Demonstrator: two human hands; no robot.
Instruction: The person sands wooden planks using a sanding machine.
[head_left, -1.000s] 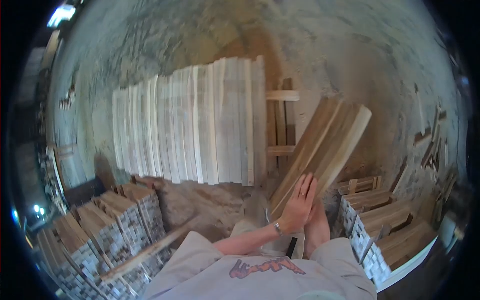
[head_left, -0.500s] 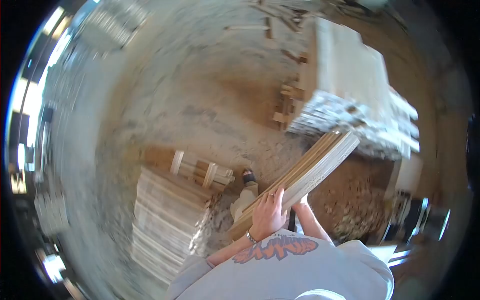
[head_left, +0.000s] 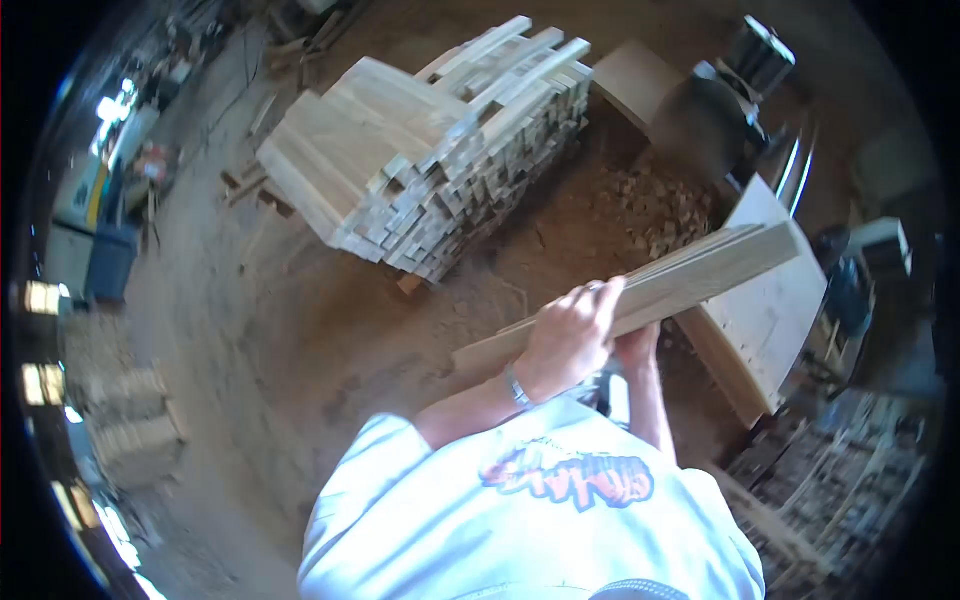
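A bundle of long, pale wooden boards lies across the front of my body, its right end raised over a pale tabletop. My left hand, with a metal band at the wrist, is closed over the bundle near its middle. Lower down and just to the right, my right hand grips the boards from beneath, its fingers partly hidden behind them. Several thin edges show along the bundle's upper side.
The pale tabletop with a wooden edge stands at the right. Beyond it are a machine and scattered offcuts. A big stack of boards fills the upper middle; more stacked wood sits lower right.
My view has turned right, so the big stack now appears further left and the tabletop is in sight. The bundle, still in both hands, lies flatter and reaches over the tabletop.
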